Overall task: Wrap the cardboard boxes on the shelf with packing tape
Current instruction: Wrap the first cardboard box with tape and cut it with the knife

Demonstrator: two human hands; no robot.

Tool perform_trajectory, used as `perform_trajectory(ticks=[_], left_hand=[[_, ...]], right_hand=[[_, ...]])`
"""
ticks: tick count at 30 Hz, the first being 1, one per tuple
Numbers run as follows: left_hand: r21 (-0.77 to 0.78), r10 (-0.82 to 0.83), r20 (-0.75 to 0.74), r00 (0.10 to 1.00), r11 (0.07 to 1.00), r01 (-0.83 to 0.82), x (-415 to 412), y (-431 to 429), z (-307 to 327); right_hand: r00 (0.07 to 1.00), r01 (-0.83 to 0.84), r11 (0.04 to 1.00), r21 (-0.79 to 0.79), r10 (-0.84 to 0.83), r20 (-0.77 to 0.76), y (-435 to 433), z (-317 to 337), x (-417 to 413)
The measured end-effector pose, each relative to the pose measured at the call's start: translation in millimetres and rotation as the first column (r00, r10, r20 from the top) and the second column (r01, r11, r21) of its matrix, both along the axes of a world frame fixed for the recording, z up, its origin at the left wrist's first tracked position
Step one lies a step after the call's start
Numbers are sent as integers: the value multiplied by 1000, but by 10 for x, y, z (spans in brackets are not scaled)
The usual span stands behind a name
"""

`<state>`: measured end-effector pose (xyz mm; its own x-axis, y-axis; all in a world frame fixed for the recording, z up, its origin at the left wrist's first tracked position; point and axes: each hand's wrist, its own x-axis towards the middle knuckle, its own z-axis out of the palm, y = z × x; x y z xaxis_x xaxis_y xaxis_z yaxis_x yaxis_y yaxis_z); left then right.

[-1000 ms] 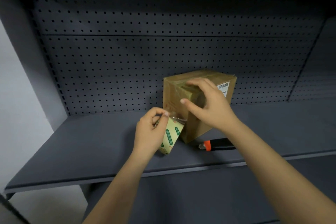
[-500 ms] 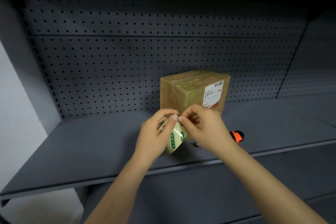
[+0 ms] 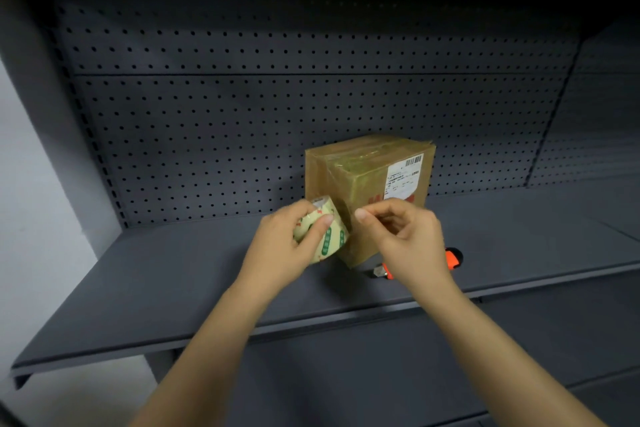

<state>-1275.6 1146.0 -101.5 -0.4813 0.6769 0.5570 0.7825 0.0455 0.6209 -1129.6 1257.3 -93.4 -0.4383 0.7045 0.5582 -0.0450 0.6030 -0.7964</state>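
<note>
Gripping tape [image 3: 333, 238] with left hand [image 3: 278, 255] beside box [image 3: 363, 184]

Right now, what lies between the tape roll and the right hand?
Head view: only the near edge of the cardboard box shows there; any tape strip is unclear.

Both forearms bare, reaching from near edge toward far side; left hand [image 3: 294, 246] grips tape roll [image 3: 329, 239], thumb laid across its face; right hand [image 3: 412, 239] just right, fingers curled, thumb and forefinger pinching tape end [image 3: 350, 218]; hands close, apart.
</note>
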Motion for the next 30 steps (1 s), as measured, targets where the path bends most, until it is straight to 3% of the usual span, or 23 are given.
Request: perform_trajectory(ticks=[4,9,30], left_hand=[[0,113,-196,974,993,-115,61,90,205],[65,165,-382,909,986,-151,200,288,329],[12,320,-429,845,937,-349,262,484,368]], right_hand=[[988,-7,992,-122,-12,-152,8,-6,12],[974,-18,959,-283,-47,-221,187,-58,-28],[979,-21,979,-200,-21,-205,477,-129,-210]])
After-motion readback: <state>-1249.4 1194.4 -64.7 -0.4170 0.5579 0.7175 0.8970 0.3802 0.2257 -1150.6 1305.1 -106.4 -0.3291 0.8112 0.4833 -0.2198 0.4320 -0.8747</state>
